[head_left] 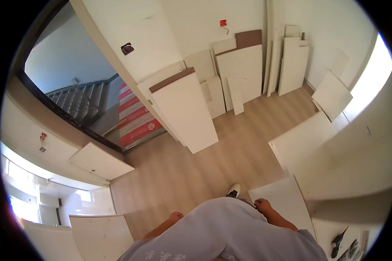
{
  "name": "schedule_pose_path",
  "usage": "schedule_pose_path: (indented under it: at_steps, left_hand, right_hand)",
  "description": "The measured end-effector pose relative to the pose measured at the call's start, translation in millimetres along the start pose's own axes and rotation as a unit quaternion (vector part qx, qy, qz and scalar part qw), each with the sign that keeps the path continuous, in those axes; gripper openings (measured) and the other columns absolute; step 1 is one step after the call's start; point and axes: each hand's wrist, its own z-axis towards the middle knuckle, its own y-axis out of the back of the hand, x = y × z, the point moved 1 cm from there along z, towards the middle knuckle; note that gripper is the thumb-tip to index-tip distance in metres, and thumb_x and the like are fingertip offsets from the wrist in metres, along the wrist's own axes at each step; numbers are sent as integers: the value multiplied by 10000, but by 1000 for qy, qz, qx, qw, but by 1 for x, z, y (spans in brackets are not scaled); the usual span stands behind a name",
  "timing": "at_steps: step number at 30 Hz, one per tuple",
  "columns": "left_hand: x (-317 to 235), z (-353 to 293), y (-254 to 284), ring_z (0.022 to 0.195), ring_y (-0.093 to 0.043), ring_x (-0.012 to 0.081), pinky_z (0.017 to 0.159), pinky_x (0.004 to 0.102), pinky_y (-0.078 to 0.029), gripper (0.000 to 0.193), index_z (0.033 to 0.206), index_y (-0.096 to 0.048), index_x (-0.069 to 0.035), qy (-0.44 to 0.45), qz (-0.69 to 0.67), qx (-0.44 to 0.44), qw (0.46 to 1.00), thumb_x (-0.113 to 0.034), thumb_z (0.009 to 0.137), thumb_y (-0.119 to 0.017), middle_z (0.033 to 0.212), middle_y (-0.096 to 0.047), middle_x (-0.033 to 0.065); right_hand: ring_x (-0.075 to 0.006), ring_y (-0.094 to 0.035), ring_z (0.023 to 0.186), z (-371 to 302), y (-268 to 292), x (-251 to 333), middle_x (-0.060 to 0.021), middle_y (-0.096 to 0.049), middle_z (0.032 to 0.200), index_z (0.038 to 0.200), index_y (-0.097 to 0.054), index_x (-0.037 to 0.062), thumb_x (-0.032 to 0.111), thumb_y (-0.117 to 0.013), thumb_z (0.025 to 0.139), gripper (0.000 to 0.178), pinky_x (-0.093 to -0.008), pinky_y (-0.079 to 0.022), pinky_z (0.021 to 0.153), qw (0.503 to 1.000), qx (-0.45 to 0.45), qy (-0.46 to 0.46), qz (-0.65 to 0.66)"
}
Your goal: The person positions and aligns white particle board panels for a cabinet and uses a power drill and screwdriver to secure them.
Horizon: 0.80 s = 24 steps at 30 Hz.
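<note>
Head view: my left hand hangs near six o'clock and my right hand between four and five, both with fingers seemingly curled loosely; nothing shows in either, though I cannot tell how far they close. Nearest the right hand is a pale board at four o'clock; whether they touch, I cannot tell. A tall white panel leans at eleven. Good handling, I judge, means taking a board by opposite edges, sparing its corners from the floor, and minding my shoe at five.
</note>
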Motion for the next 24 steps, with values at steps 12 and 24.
schedule_pose_path:
  at_steps: [12,24]
  left_hand:
    - [-139,180,125,898,-723,207,723,371,-562,424,1262,-668,-15,84,-282,-72,953,-303,951,-668,1060,-731,127]
    - [-327,369,432,1310,-529,357,1077,478,-463,436,1322,-616,-96,-231,1,-337,913,-218,906,-659,1379,-569,137]
  right_hand:
    - [-130,-663,780,215,113,250,-77,-727,899,1086,-712,43,214,-667,956,220,-306,-516,674,986,9,114,121]
    - [-240,-726,942,310,109,321,-153,-763,1010,1166,-724,23,268,-647,979,318,-388,-565,858,986,41,49,-153]
